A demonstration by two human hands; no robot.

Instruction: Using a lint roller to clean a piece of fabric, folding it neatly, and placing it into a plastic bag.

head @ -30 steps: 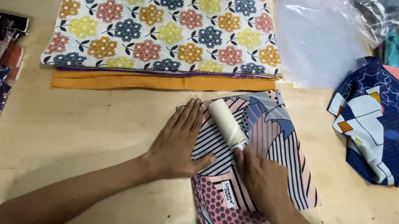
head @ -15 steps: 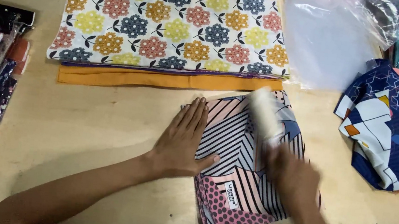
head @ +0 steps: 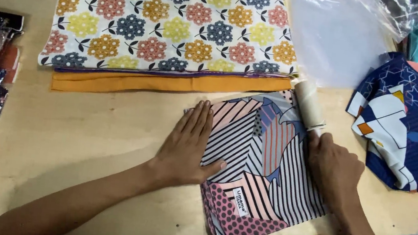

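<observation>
- The left hand (head: 188, 146) lies flat, fingers spread and straight, pressing the left edge of the striped folded cloth (head: 260, 174) at the desk's (head: 88, 136) six o'clock edge.
- The right hand's (head: 333, 164) grip is clamped round the handle of a cream lint roller (head: 308, 104), which lies on the cloth's one o'clock corner.
- The handle is hidden inside the fist.

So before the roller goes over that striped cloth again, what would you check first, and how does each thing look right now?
1. Left hand flat on the striped cloth, pinning it: ok.
2. Right hand gripping the lint roller: ok.
3. Roller touching the cloth's far edge: ok.
4. Cloth lying flat, unwrinkled: ok.
5. Roller sheet still sticky: cannot tell.
6. Floral fabric lying apart from the striped cloth: ok.
</observation>
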